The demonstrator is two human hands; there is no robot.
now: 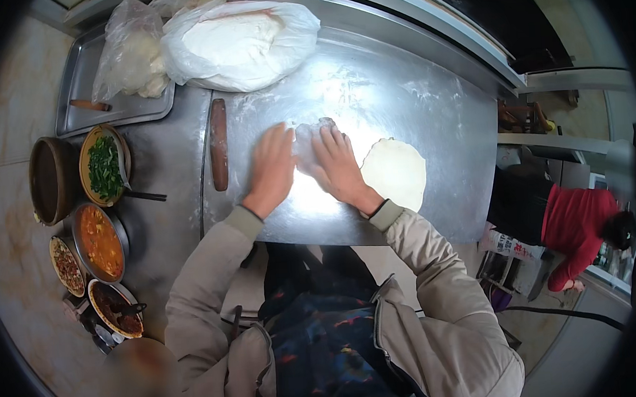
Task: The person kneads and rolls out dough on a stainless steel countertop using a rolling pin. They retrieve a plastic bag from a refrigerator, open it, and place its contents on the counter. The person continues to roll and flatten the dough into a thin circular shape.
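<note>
My left hand point(274, 165) is over the steel worktop point(276, 223), slightly blurred, its fingers pointing away from me. To its right, my right hand point(337, 162) lies palm down at a greyish, shiny patch on the steel; whether that is a thin piece of something or bare metal, I cannot tell. Neither hand shows anything gripped. A flat round sheet of dough point(396, 174) rests just right of my right hand. Left of my left hand, a wooden rolling pin point(219, 144) lies pointing away from me. What is under my palms is hidden.
A plastic bag of flour point(237, 39) and a bag of dough point(137, 62) stand at the back, the latter on a metal tray point(119, 119). Bowls of chopped greens point(104, 165), orange stew point(99, 242) and dark sauce point(118, 309) line the left. A person in red point(576, 221) bends at right.
</note>
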